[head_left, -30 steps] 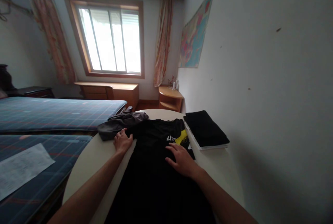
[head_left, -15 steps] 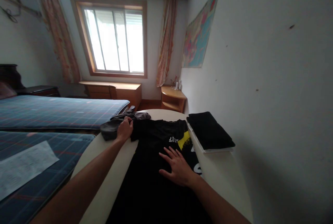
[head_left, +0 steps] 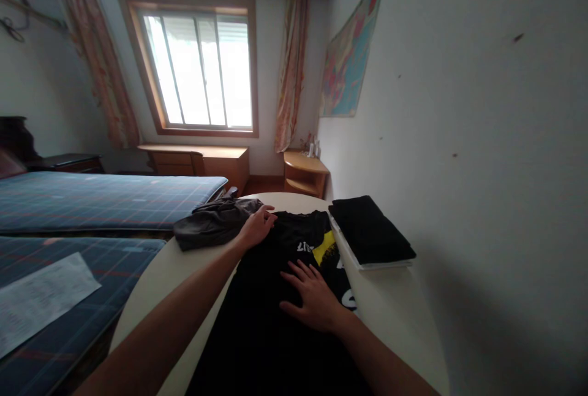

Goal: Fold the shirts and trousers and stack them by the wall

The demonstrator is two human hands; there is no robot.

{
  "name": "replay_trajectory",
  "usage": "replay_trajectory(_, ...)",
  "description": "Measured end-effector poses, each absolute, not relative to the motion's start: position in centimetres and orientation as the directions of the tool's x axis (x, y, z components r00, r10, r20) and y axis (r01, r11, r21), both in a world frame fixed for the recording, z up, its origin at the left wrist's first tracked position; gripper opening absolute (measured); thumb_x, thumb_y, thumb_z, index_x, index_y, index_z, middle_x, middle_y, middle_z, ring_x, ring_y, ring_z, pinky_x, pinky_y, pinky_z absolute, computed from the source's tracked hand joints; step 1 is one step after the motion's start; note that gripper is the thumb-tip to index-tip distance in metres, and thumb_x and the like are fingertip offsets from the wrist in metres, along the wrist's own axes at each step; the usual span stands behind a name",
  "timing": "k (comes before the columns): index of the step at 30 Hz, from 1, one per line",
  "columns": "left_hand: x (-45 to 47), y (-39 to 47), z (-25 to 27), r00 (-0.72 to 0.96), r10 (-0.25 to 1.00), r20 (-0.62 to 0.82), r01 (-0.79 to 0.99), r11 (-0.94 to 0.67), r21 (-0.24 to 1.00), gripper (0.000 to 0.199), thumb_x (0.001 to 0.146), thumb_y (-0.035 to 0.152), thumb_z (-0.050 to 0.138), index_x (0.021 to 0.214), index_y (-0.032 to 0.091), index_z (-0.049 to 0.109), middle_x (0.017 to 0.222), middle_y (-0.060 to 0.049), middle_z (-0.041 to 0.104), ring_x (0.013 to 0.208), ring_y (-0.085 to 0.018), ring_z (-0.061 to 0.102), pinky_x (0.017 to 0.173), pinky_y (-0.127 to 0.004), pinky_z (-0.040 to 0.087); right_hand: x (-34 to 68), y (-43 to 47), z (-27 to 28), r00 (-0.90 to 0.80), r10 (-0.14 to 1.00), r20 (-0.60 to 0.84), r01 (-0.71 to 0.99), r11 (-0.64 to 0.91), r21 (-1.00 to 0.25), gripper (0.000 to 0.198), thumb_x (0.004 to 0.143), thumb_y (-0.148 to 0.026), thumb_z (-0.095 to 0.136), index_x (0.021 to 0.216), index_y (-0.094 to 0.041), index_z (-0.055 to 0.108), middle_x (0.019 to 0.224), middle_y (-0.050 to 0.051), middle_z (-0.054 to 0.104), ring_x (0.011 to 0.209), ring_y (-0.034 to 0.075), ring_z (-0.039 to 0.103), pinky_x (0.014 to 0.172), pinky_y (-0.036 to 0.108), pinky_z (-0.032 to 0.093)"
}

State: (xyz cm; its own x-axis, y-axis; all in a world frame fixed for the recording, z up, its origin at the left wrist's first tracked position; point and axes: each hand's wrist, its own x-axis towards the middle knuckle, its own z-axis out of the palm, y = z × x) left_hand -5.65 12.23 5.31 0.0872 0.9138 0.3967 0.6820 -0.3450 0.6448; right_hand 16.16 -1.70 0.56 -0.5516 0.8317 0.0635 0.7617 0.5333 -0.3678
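Note:
A black T-shirt (head_left: 271,298) with white lettering and a yellow patch lies lengthwise on a round, pale table (head_left: 184,304). My left hand (head_left: 257,227) rests on the shirt's upper left part, near the collar, its fingers loosely extended and a little apart. The left sleeve no longer sticks out to the side and appears turned inward under that hand. Lower down, my right hand (head_left: 315,301) lies flat on the middle of the shirt, fingers spread. Beside the left forearm sits a crumpled grey garment (head_left: 206,227).
A stack of folded black cloth (head_left: 370,230) on something white stands at the table's right, near the wall. To the left are plaid mattresses (head_left: 114,200), with a printed paper sheet (head_left: 46,298) on the nearer one. A desk (head_left: 225,157) and corner shelf (head_left: 305,166) stand behind.
My left hand has moved right from the sleeve's outer end toward the collar, and the sleeve has folded inward with it. The right hand has stayed in place.

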Motion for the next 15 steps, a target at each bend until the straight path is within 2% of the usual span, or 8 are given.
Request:
replay_trajectory(4, -7.0, 9.1, 2.6, -0.013, 0.918, 0.397, 0.72, -0.267, 0.641, 0.031, 0.086, 0.016, 0.052, 0.116, 0.018, 0.058, 0.114, -0.009, 0.069, 0.096, -0.02, 0.068, 0.088, -0.031, 0.051, 16.1, -1.6, 0.5, -0.526, 0.845, 0.1, 0.754, 0.517, -0.405, 0.066, 0.089, -0.061, 0.053, 0.146, -0.029, 0.045, 0.157, 0.004, 0.037, 0.147, 0.028, 0.024, 0.121, 0.049, 0.012)
replay_trajectory(6, -8.2, 7.6, 1.3, -0.055, 0.919, 0.39, 0.744, -0.222, 0.63, 0.037, 0.08, 0.012, 0.055, 0.117, 0.017, 0.058, 0.119, -0.012, 0.066, 0.104, -0.024, 0.065, 0.094, -0.036, 0.049, 16.0, -1.1, 0.4, -0.498, 0.855, 0.145, 0.749, 0.508, -0.425, 0.058, 0.09, -0.054, 0.054, 0.141, -0.025, 0.051, 0.151, 0.006, 0.046, 0.143, 0.026, 0.034, 0.119, 0.044, 0.02)
replay_trajectory(9, -9.7, 5.9, -0.5, -0.039, 0.923, 0.382, 0.788, -0.207, 0.58, 0.044, 0.076, 0.011, 0.058, 0.12, 0.015, 0.057, 0.123, -0.012, 0.064, 0.113, -0.025, 0.061, 0.1, -0.037, 0.045, 15.3, 0.9, 0.8, -0.418, 0.881, 0.224, 0.756, 0.473, -0.453, 0.042, 0.091, -0.042, 0.055, 0.126, -0.02, 0.06, 0.131, 0.009, 0.062, 0.124, 0.024, 0.053, 0.108, 0.036, 0.036)
replay_trajectory(11, -10.3, 5.4, -1.2, -0.004, 0.929, 0.37, 0.814, -0.212, 0.541, 0.04, 0.079, 0.015, 0.059, 0.12, 0.017, 0.058, 0.122, -0.011, 0.065, 0.113, -0.025, 0.061, 0.101, -0.036, 0.045, 14.5, 3.0, 1.4, -0.344, 0.904, 0.253, 0.783, 0.424, -0.455, 0.032, 0.091, -0.037, 0.054, 0.117, -0.02, 0.064, 0.12, 0.009, 0.067, 0.114, 0.023, 0.058, 0.101, 0.034, 0.041)
replay_trajectory(15, -10.8, 5.6, -1.5, 0.03, 0.939, 0.344, 0.825, -0.217, 0.522, 0.024, 0.086, 0.021, 0.059, 0.11, 0.022, 0.063, 0.11, -0.005, 0.07, 0.106, -0.023, 0.063, 0.097, -0.034, 0.045, 12.0, 8.3, 2.9, -0.243, 0.937, 0.25, 0.833, 0.334, -0.441, 0.026, 0.092, -0.034, 0.054, 0.112, -0.02, 0.064, 0.116, 0.007, 0.068, 0.111, 0.022, 0.059, 0.096, 0.032, 0.042)
